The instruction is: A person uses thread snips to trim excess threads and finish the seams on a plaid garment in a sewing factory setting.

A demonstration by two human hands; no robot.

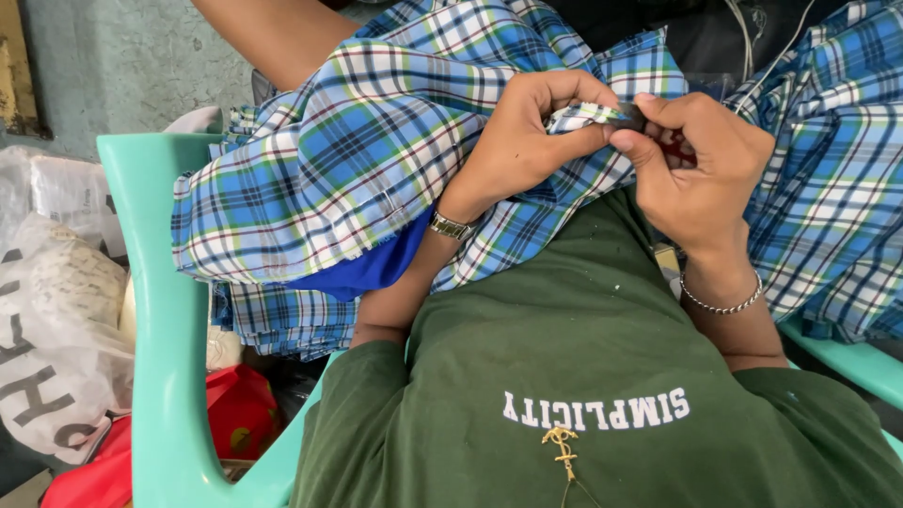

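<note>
A blue, white and green plaid cloth (357, 160) lies bunched over my lap and spreads to both sides. My left hand (531, 132), with a wristwatch on its wrist, pinches a folded edge of the cloth near the middle. My right hand (696, 169), a chain bracelet on its wrist, meets it from the right, fingers closed on the same edge and on a small dark object (635, 118) that I cannot identify. Part of it is hidden by the fingers. A blue lining (367, 273) shows under the cloth.
I sit in a mint-green plastic chair (165, 329), wearing a green shirt (583, 348) with a gold pendant (562, 447). White plastic bags (56, 320) and a red bag (240, 409) lie to the left on the floor. A grey wall (141, 56) stands behind.
</note>
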